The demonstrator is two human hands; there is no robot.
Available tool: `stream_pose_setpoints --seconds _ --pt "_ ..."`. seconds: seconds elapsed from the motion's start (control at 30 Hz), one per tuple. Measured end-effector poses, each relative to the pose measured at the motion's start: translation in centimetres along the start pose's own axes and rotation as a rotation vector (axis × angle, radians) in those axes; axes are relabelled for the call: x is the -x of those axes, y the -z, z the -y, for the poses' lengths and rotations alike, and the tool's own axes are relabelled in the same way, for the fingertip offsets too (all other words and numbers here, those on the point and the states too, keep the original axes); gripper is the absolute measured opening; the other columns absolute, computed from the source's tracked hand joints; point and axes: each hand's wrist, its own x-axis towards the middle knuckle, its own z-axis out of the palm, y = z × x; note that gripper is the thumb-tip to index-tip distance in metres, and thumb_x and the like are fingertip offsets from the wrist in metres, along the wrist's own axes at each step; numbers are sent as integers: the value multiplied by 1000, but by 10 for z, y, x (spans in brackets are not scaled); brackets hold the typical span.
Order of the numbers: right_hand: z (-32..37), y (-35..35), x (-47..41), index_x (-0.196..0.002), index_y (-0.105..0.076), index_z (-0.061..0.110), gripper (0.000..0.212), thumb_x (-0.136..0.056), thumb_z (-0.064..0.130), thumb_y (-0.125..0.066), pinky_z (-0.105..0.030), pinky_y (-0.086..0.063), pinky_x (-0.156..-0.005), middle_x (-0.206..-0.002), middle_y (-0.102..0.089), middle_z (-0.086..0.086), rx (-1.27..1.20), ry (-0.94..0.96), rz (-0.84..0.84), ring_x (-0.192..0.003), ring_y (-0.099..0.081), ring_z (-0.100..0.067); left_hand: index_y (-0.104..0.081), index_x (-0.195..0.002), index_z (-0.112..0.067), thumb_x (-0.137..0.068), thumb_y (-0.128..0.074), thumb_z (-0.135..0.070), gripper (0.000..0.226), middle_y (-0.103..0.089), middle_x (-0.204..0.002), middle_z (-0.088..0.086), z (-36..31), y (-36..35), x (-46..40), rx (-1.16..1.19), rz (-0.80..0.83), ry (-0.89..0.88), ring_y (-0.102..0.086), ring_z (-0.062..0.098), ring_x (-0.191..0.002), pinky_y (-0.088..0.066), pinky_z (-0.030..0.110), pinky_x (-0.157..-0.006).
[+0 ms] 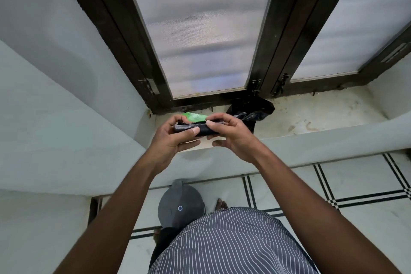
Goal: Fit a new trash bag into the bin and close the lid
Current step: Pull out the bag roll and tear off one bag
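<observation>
I see a dark-framed window (200,29) with frosted panes fills the upper view. Below it runs a pale stone sill (311,115), stained in places. Under the sill lies a tiled floor (355,184) with black double lines.

The bin (180,204) stands on the floor against the wall, below the hands. It is grey and round, and its lid is closed. A striped shirt (233,242) covers part of the bin's near side.

A loose black bag (253,111) lies crumpled on the sill, just behind the right hand.

The left hand (171,138) and right hand (233,133) meet above the sill's front edge. Together they hold a black bag roll (195,129), lying crosswise between them. The left fingers (191,132) are clamped on the roll, thumb on top. The right fingers (213,123) pinch the roll's upper edge, thumb against forefinger.

A green label (193,117) shows just behind the roll, touching it
</observation>
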Motion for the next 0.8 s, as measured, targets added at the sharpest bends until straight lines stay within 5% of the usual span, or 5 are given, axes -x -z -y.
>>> stream_pose_setpoints --seconds 0.27,0.37,0.47,0.67,0.8 --pt "1 -5 0 -94 -76 22 17 -86 22 -90 -35 -68 -73 -115 -72 -21 37 129 -51 -79 -82 -32 -67 -101 -28 -89 -88 -12 29 -72 -131 13 1 6 6 -49 -102 -22 -78 35 -114 -67 49 -86" --pt "1 -7 -1 -109 -72 20 27 -88 21 -88 -39 -70 -75 -114 -71 -16 48 144 -58 -78 -81 -33 -72 -129 -31 -92 -85 -10 44 -68 -136 9 -3 7 8 -112 -86 -21 -77 29 -117 -66 47 -90" --pt "3 -7 -1 -138 -68 25 51 -90 22 -87 -43 -70 -82 -112 -72 -9 79 101 -47 -84 -81 -34 -82 -120 -23 -92 -86 -15 30 -76 -128 5 -7 6 10 -225 -107 -85 -77 26 -115 -66 41 -93" --pt "4 -10 -3 -123 -77 1 21 -103 7 -76 -35 -69 -81 -108 -80 -18 122 107 -56 -85 -83 -35 -84 -95 -29 -86 -92 -21 14 -82 -99 -9 -4 3 13 -535 -322 -335 -77 9 -96 -64 26 -85" --pt "5 -13 -1 -113 -80 8 13 -100 8 -78 -36 -69 -81 -106 -79 -16 123 93 -69 -83 -83 -36 -73 -102 -25 -85 -92 -35 28 -69 -114 -6 -9 13 13 -848 -377 -516 -64 10 -110 -53 26 -93"
